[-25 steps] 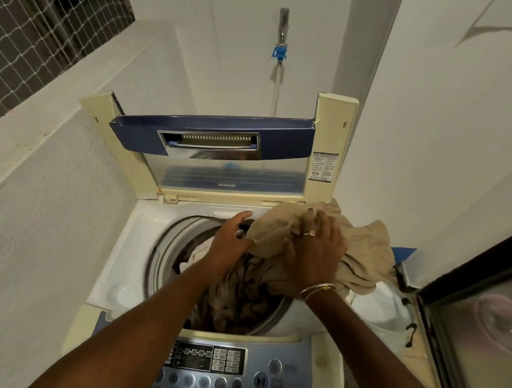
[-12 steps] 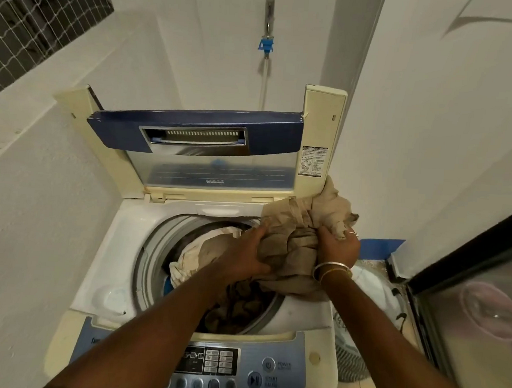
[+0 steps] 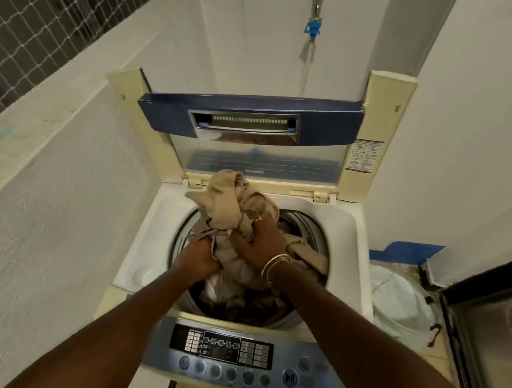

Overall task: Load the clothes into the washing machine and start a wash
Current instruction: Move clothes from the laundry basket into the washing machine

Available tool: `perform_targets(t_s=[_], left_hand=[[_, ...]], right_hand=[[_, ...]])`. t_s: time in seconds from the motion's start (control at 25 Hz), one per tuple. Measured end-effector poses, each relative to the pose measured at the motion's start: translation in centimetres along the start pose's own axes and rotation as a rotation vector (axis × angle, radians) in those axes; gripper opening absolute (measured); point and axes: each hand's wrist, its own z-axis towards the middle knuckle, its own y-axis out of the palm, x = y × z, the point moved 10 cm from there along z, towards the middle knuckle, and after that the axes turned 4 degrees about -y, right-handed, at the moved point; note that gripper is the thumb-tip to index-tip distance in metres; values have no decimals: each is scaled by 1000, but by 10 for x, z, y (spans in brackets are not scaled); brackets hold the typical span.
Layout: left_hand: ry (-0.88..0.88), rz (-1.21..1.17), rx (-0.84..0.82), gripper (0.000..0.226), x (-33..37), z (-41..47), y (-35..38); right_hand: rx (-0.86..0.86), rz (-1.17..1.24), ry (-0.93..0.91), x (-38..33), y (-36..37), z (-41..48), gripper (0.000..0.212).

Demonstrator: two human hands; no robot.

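Note:
A top-loading washing machine (image 3: 162, 214) stands before me with its blue-framed lid (image 3: 253, 121) raised upright. A bunched beige garment (image 3: 226, 204) sits over the drum opening, its top reaching the lid hinge. My left hand (image 3: 199, 256) grips its lower left folds at the drum's left rim. My right hand (image 3: 260, 239), with bangles on the wrist, is clenched on the middle of the same garment. More brown and beige clothes (image 3: 241, 305) lie in the drum below. The control panel (image 3: 231, 352) with its start button (image 3: 289, 378) faces me at the front.
A white laundry bag or basket (image 3: 398, 300) sits on the floor right of the machine, beside a dark glass door (image 3: 488, 325). A white wall with a ledge runs close along the left. A water tap with a blue fitting (image 3: 313, 28) hangs above the lid.
Both hands carried the beige garment from the drum's right edge leftward to over the opening. The view shifted, so the machine now sits further right in frame.

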Motion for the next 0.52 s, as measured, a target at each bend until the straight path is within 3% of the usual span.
perform_targets(t_s=[0.12, 0.2, 0.32, 0.4, 0.52], left_hand=[[-253, 174, -60, 27, -39, -7, 10], [-336, 129, 99, 23, -53, -10, -1], [-190, 83, 267, 31, -42, 4, -10], [-57, 20, 115, 31, -26, 19, 16], [-57, 69, -187, 44, -36, 34, 74]], right_hand=[[-377, -385, 157, 45, 58, -12, 108], [-519, -485, 140, 60, 86, -22, 117], [-706, -606, 38, 68, 125, -35, 116], [-889, -625, -14, 67, 152, -45, 116], [-1173, -572, -98, 59, 197, -62, 81]])
